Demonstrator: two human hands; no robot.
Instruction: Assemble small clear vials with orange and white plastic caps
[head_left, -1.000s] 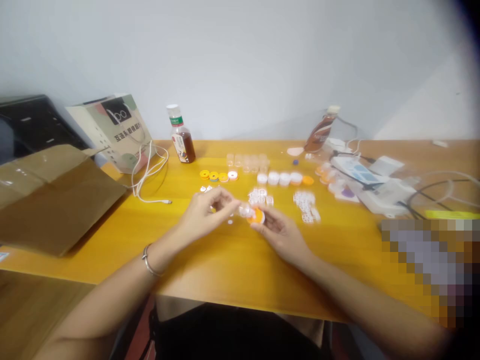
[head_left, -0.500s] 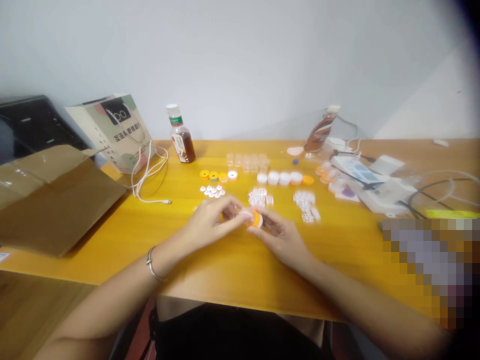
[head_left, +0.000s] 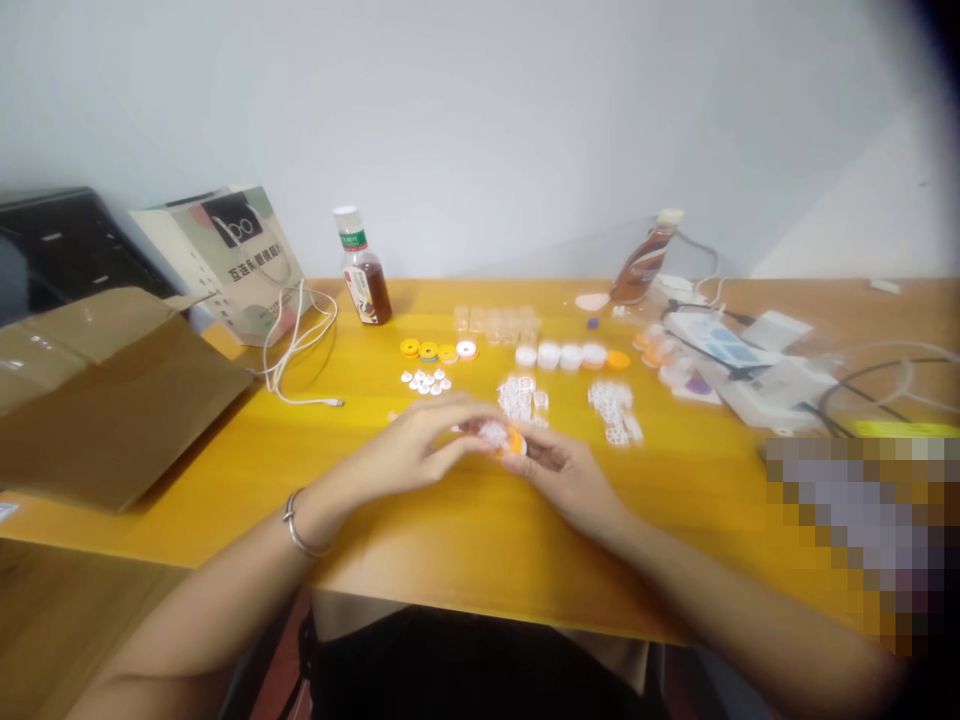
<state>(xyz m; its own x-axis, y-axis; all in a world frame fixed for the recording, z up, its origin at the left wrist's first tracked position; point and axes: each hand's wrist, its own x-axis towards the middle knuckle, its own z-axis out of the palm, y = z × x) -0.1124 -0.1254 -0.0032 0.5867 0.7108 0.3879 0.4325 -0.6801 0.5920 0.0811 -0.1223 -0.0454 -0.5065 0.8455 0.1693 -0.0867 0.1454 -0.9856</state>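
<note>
My left hand point(head_left: 420, 445) and my right hand point(head_left: 566, 475) meet over the middle of the yellow table point(head_left: 465, 520). Between their fingertips sits a small orange cap with a clear white piece point(head_left: 504, 437) pressed on it. Both hands pinch this little part together. Behind the hands lie a row of yellow and orange rings point(head_left: 437, 351), a cluster of tiny white pieces point(head_left: 425, 381), a heap of clear pieces point(head_left: 521, 393) and another heap point(head_left: 615, 405) to the right.
A row of white caps point(head_left: 570, 355) and clear cups point(head_left: 495, 320) lie further back. Two drink bottles point(head_left: 362, 270) point(head_left: 641, 260), a paper bag point(head_left: 232, 260), a white cable point(head_left: 300, 350), a cardboard box point(head_left: 97, 390) at left and white devices with cables point(head_left: 750, 370) at right.
My left hand has slid right and closed in on the orange cap, uncovering the tiny white pieces behind it. Both hands now press together on the part.
</note>
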